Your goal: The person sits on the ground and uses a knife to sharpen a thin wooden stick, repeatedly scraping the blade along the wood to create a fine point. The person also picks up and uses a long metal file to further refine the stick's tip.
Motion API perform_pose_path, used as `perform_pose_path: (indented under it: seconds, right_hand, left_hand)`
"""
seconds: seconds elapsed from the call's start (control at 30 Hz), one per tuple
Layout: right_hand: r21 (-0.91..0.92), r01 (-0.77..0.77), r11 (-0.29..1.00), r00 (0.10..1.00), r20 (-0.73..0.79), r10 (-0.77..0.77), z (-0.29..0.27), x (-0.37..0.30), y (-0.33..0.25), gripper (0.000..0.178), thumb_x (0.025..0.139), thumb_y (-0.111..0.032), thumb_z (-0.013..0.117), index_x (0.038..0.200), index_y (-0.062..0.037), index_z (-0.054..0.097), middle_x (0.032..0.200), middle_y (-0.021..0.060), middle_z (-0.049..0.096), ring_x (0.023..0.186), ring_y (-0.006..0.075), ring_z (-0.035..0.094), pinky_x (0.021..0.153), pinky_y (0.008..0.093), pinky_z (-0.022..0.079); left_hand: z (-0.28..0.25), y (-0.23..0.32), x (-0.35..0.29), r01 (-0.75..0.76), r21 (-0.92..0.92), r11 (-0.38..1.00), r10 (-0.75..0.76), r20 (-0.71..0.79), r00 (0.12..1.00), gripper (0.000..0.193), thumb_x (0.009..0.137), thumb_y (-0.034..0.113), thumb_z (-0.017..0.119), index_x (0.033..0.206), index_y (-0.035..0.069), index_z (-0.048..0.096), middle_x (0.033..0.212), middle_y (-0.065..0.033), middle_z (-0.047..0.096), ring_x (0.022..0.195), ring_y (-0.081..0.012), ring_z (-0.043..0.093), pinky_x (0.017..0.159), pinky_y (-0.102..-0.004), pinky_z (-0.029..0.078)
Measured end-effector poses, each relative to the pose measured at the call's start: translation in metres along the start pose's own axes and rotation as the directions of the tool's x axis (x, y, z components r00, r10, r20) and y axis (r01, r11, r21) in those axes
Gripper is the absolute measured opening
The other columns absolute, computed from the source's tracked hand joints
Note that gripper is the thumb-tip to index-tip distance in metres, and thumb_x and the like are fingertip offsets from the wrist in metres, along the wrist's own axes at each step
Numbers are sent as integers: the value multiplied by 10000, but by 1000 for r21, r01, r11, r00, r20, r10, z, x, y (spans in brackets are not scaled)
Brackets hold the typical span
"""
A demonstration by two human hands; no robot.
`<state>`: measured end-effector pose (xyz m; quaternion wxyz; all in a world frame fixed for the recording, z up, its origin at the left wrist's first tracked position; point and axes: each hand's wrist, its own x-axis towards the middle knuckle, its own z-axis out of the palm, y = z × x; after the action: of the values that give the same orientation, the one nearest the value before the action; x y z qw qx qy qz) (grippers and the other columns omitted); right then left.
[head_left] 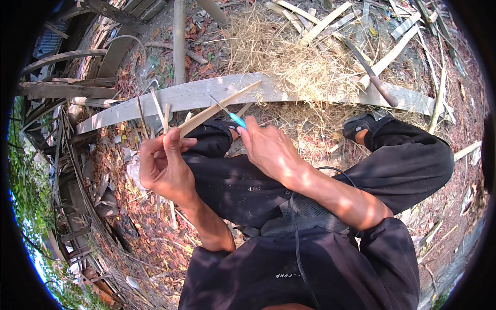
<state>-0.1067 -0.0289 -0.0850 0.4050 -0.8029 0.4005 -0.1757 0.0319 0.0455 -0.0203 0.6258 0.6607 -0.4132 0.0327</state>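
My left hand (168, 163) pinches the near end of a pale split bamboo strip (219, 107), which slants away to the upper right over the grey plank. In my right hand (271, 150) is a small knife (238, 120) with a light blue handle, the fingers closed round it. Its thin blade points to the upper left and crosses the strip near the middle; whether it cuts into the strip cannot be made out. The hand hides part of the handle.
A long grey plank (199, 93) lies across in front of my legs. Fine pale shavings (305, 67) heap over it. A machete (381, 92) with a brown handle rests at its right. Split bamboo pieces (392, 57) lie at the upper right, and stacked timber (67, 92) stands at the left.
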Motion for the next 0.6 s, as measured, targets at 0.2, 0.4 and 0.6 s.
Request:
perform_pose_path:
  seconds: [0.2, 0.4, 0.6]
  right_hand:
    - [-33, 17, 999, 999, 36, -16, 0, 13, 28, 327, 1006, -289, 412, 973, 20, 514, 641, 271, 603, 643, 461, 628, 556, 531, 506]
    - [-80, 46, 996, 999, -6, -46, 11, 40, 72, 331, 998, -309, 437, 975, 11, 517, 634, 271, 591, 655, 470, 621, 564, 520, 510]
    - [-55, 4, 998, 1000, 5, -4, 29, 67, 110, 350, 1006, -310, 390, 1051, 8, 528, 763, 276, 628, 726, 466, 629, 626, 528, 511]
  left_hand:
    - [6, 1, -4, -33, -60, 998, 34, 10, 999, 151, 887, 27, 661, 798, -46, 564, 694, -96, 604, 579, -178, 665, 517, -238, 534]
    - [5, 2, -5, -106, -86, 991, 113, 74, 991, 124, 881, 1, 658, 819, -66, 573, 714, -115, 606, 595, -185, 667, 538, -231, 544]
    - [12, 5, -3, -191, -45, 981, 196, 133, 972, 112, 889, -20, 632, 832, -97, 573, 736, -141, 591, 598, -188, 667, 551, -246, 573]
